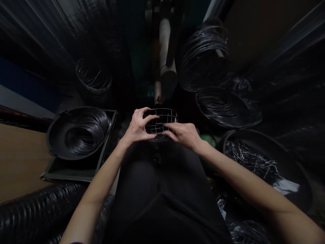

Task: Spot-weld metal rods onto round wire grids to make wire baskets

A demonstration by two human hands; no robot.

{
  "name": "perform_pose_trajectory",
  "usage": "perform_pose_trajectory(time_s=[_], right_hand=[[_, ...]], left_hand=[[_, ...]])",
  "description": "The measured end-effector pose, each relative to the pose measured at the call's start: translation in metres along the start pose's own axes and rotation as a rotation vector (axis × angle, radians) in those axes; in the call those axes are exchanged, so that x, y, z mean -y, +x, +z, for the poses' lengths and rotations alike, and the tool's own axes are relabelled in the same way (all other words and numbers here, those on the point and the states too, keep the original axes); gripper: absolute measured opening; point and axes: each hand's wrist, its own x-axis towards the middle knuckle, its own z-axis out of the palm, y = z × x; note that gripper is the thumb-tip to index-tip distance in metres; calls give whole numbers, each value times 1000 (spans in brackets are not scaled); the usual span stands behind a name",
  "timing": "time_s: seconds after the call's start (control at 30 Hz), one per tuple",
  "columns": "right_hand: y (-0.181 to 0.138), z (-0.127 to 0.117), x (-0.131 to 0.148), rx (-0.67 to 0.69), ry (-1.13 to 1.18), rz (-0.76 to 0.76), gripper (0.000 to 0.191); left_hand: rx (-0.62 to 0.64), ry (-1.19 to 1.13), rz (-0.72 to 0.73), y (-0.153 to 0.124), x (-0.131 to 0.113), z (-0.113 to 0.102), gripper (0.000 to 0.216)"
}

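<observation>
Between my hands is a small round wire cage [166, 117], made of thin metal rings joined by short upright wires. My left hand [139, 125] grips its left side, with the fingers over the wires and the thumb along the lower front. On the front right, my right hand [184, 133] is closed in a pinch at the wires; whatever lies between the fingertips is too small to make out. Just beyond the cage is the lower end of a machine's metal rod [157, 91].
At the left, a black basin [57, 135] with coiled wire rests on a dark crate [73, 173]. A basin [302, 179] with short wire pieces stands at the right. Behind it are a wire-filled basin [218, 105] and a large wire coil [203, 44]. Stacked wire rings [40, 213] lie lower left.
</observation>
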Motion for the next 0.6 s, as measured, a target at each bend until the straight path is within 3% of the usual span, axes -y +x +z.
perform_pose_trajectory(time_s=[0.1,0.23,0.6], right_hand=[[-3,3,4,42,-233,-158,38],[5,-4,3,52,-325,-252,34],[31,-22,-8,-2,-383,-268,31]], left_hand=[[-23,-38,-51,-8,3,0,67],[-39,-96,-85,-7,10,3,69],[-95,-158,-78,23,26,13,72]])
